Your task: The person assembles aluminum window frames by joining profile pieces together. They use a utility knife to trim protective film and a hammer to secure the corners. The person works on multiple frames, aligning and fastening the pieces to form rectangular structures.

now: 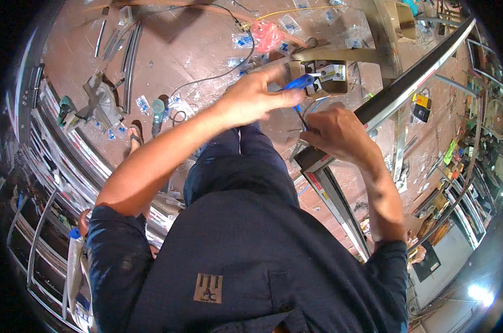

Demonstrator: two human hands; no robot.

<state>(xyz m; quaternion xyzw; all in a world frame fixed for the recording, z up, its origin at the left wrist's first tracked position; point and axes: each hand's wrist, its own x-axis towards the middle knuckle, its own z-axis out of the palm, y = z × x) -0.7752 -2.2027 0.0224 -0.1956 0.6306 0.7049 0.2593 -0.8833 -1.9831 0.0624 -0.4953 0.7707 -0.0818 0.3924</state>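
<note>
My left hand [254,97], smeared by motion, is closed around a blue-handled tool [300,83] whose exact kind I cannot make out. From beneath it, a thin dark strip [302,117], blue at its upper end, runs down to my right hand [340,133]. My right fingers are curled tight at the strip's lower end, and the palm is hidden. That fist sits at the near end of a long dark metal profile [384,105], which slants away to the far right. A second profile [337,202] meets it at the corner and runs toward my right side.
An open cardboard box [335,86] with small packages stands just beyond my hands. A green angle grinder [158,111] and its cable lie left on the littered floor, near another person's sandalled foot [135,133]. Metal profiles [74,147] are stacked left; a yellow-and-black item [422,107] lies right.
</note>
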